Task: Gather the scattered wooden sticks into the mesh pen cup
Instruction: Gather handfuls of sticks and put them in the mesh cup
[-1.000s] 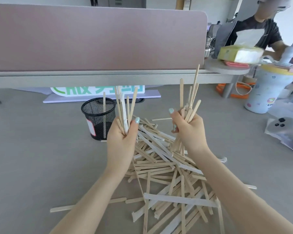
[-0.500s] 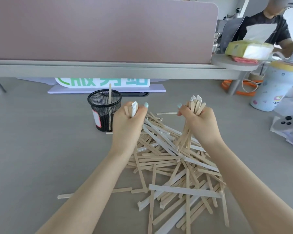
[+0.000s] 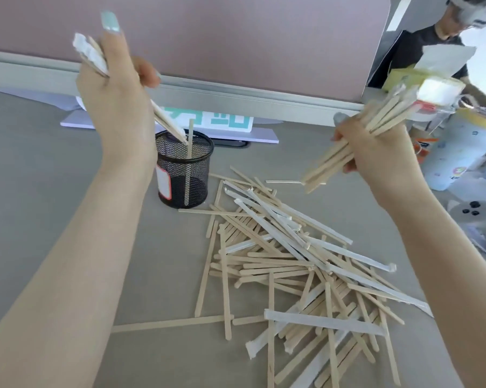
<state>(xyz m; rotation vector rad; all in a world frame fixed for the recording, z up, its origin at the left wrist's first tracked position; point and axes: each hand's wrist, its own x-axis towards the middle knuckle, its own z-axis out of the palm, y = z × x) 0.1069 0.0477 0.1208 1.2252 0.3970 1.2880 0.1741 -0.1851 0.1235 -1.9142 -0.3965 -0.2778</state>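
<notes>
A black mesh pen cup (image 3: pixel 183 169) stands on the grey desk with one wooden stick (image 3: pixel 190 147) upright inside it. My left hand (image 3: pixel 116 99) is raised just left of the cup, shut on a bundle of sticks (image 3: pixel 166 123) that slants down so its lower ends sit over the cup's rim. My right hand (image 3: pixel 376 147) is lifted at the right, shut on a second bundle of sticks (image 3: pixel 348 152) tilted up to the right. A big heap of loose sticks and paper-wrapped sticks (image 3: pixel 286 264) lies on the desk below and between my arms.
A pink divider panel (image 3: pixel 236 37) closes off the desk's far side, with a white and green sign (image 3: pixel 222 121) below it. At the right are a pale tumbler (image 3: pixel 457 152), a tissue box (image 3: pixel 409 77), a grey controller (image 3: pixel 479 217) and another person (image 3: pixel 432 46).
Both hands have lifted their bundles off the heap. My left hand rose and swung left over the cup, tipping its sticks into the rim. My right hand moved up and right.
</notes>
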